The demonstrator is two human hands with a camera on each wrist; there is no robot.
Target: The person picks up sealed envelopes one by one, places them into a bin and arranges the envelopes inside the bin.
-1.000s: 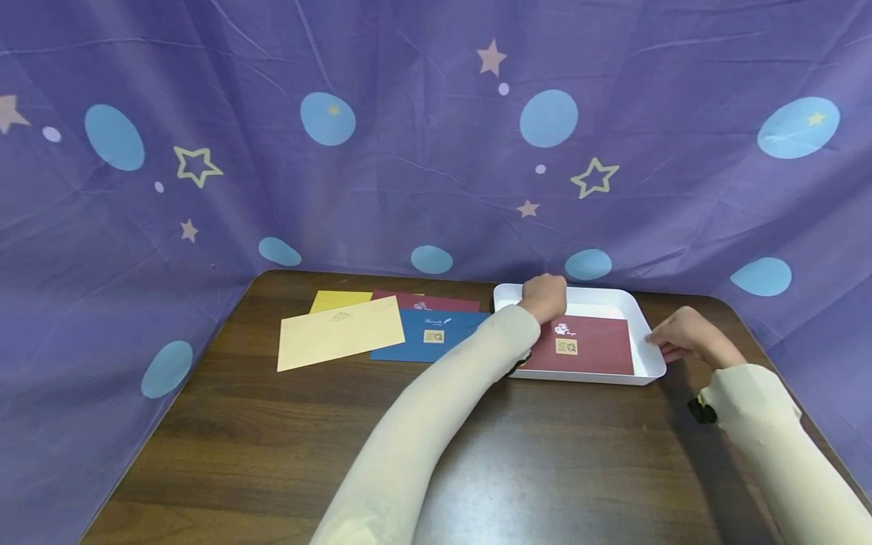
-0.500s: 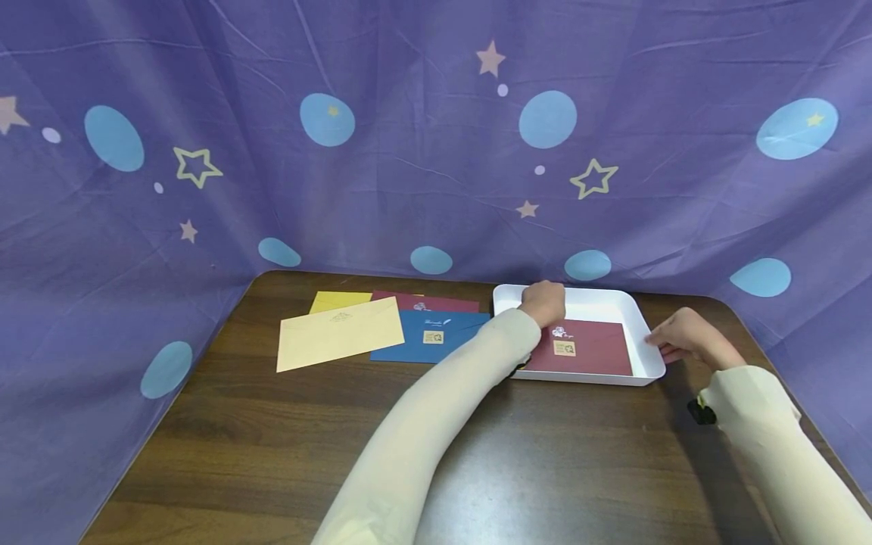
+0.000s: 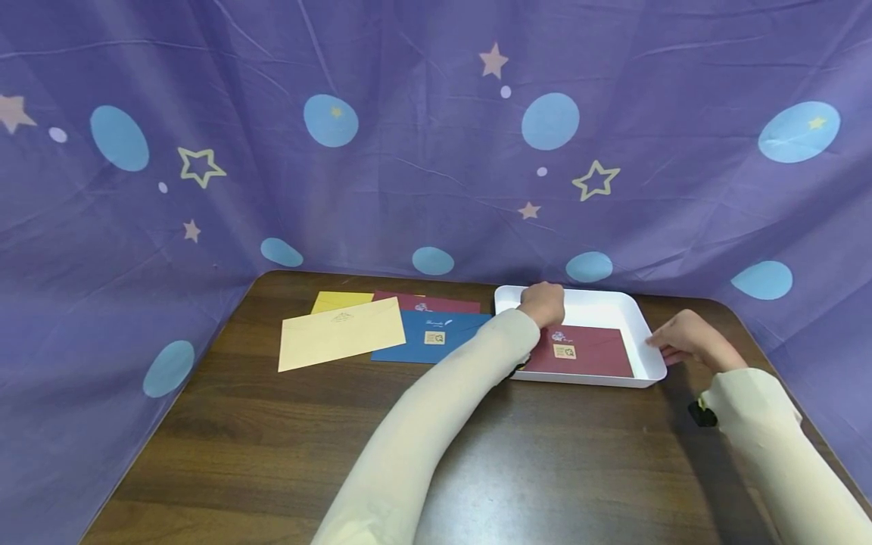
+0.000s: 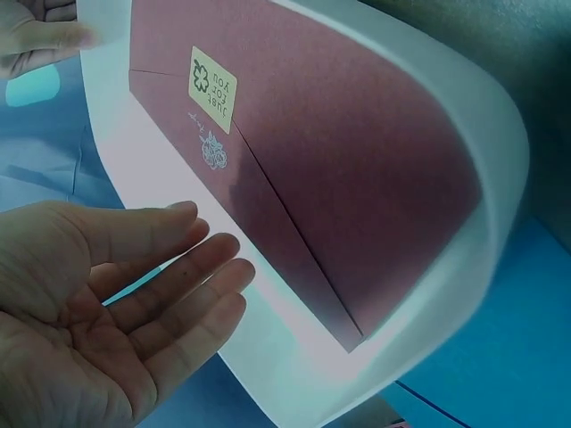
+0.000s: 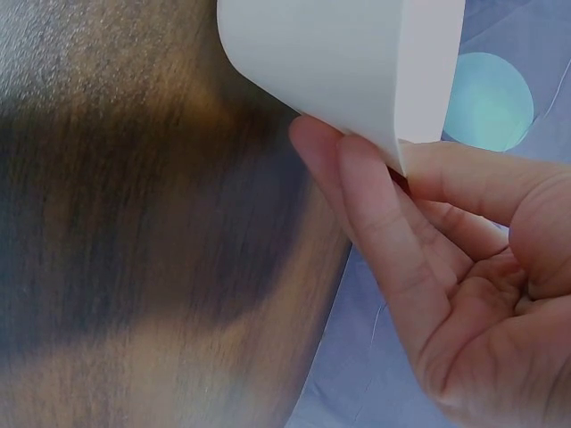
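A white tray [image 3: 599, 309] sits at the back right of the table, holding a maroon envelope [image 3: 598, 353] that lies along its near side. On the envelope are a tan "Just for you" sticker [image 4: 212, 89] and a pale printed emblem. My left hand [image 3: 543, 304] is over the tray's left part; the left wrist view shows its fingers loosely bent, palm bare, fingertips just off the envelope's edge. With thumb inside and fingers outside, my right hand [image 5: 446, 250] pinches the tray's right wall. My left forearm hides the tray's near left corner in the head view.
Left of the tray lie a cream envelope [image 3: 341, 333], a blue envelope [image 3: 409, 348], another maroon envelope [image 3: 450, 305] and a yellow envelope [image 3: 334, 300], partly overlapping. A purple patterned curtain [image 3: 422, 151] stands right behind the wooden table [image 3: 272, 454].
The maroon envelope's far edge has shifted down and toward the near side of the tray. My left hand has dipped slightly; my right hand keeps its grip on the tray.
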